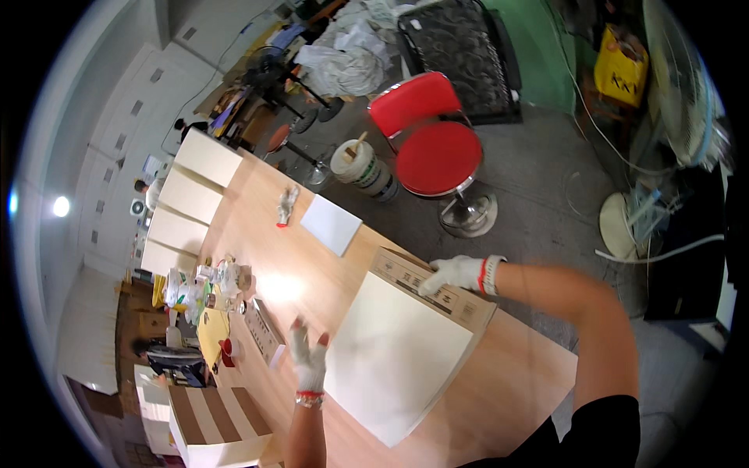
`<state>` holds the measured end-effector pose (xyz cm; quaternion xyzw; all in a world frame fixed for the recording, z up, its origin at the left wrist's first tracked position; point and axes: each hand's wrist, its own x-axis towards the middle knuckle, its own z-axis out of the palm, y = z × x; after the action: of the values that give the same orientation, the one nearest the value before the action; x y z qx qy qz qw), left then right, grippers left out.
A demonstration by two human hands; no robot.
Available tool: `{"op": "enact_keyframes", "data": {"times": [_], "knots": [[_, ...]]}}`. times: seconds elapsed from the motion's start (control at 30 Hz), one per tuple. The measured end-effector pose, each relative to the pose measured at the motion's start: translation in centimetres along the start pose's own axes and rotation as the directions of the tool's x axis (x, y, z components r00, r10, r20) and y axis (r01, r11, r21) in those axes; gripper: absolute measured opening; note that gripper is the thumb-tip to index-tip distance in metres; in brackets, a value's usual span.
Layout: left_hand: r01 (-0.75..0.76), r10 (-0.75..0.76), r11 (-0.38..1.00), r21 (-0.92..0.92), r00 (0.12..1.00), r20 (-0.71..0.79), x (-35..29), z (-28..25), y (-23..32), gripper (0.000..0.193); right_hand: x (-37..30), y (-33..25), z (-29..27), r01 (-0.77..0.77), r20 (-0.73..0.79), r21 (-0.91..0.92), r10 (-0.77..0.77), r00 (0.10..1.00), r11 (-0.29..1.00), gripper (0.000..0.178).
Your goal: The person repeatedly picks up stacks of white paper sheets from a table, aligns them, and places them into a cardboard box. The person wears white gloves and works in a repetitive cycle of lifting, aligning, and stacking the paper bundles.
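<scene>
A large cream sheet or stack of sheets (pixel 398 355) lies on the wooden table in front of me, with a brown printed strip (pixel 466 310) along its far right edge. My right hand (pixel 460 274), in a white knitted glove with a red cuff, grips this brown edge, fingers over the top; the thumb is partly hidden. Beside the sheet's left edge, my left hand (pixel 309 359) is raised with its fingers apart and holds nothing. Its glove leaves the fingertips bare.
Farther along the table (pixel 269 183) lie a white stack (pixel 331 225), a loose glove (pixel 287 207) and a printed white slab (pixel 265 331). Cream stacks with brown stripes (pixel 218 413) stand at left. Beyond the table are a red chair (pixel 438 157), a bucket (pixel 365 171) and a standing fan (pixel 683 86).
</scene>
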<state>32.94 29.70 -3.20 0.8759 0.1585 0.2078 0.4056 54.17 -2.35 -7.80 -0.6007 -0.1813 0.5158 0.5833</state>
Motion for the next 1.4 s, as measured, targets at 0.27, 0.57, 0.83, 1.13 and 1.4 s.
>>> {"op": "enact_keyframes", "data": {"times": [0.27,0.57,0.83,1.13,1.4], "knots": [[0.426,-0.575,0.619,-0.660,0.818,-0.011,-10.9,-3.9,-10.3,0.095,-5.5,-1.5,2.9,0.369,0.047,-0.440,-0.389,0.920,0.818,0.100],[0.625,-0.491,0.253,-0.738,0.740,0.459,-16.1,-3.4,-14.2,0.110,-11.7,-2.3,5.8,0.528,0.159,-0.439,-0.515,0.842,0.727,0.103],[0.382,-0.501,0.482,-0.789,0.859,0.110,-17.9,-4.3,-2.6,0.133,-14.8,1.2,6.3,0.513,0.072,-0.369,-0.527,0.847,0.775,0.111],[-0.047,-0.103,0.741,-0.670,0.978,-0.182,-28.8,-9.5,4.5,0.142,-22.3,2.2,11.2,0.342,0.089,-0.381,-0.334,0.938,0.859,0.087],[-0.046,-0.017,0.986,-0.157,0.926,-0.377,-43.2,-18.6,9.2,0.141,-21.8,10.6,19.7,0.548,0.452,-0.560,-0.326,0.831,0.621,0.082]]}}
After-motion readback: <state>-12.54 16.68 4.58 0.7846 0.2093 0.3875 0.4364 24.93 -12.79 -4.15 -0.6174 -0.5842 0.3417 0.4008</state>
